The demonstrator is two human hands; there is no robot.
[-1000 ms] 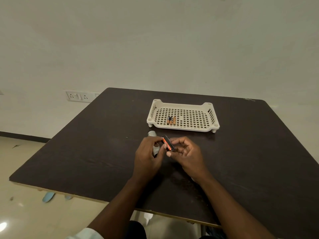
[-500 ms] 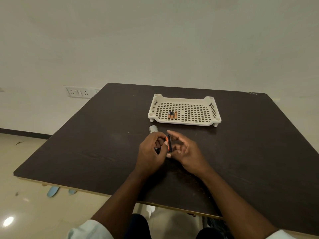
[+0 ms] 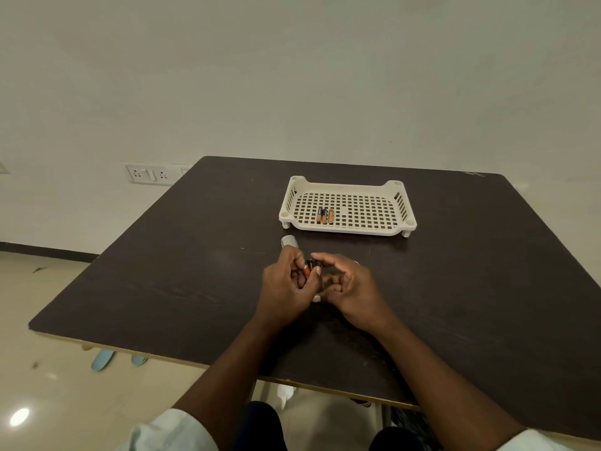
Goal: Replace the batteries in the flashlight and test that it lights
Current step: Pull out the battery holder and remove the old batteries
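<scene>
Just batteries (image 3: 325,215) in tray (image 3: 347,230).

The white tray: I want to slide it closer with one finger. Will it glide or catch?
The white tray stands on small corner feet, so it may skid or snag rather than glide. Its perforated plastic looks light, so a push should move it easily. The loose batteries inside would probably roll.

Cream lattice tray (image 3: 400,228), orange-and-black batteries (image 3: 325,216), dark brown table (image 3: 182,271).
</scene>
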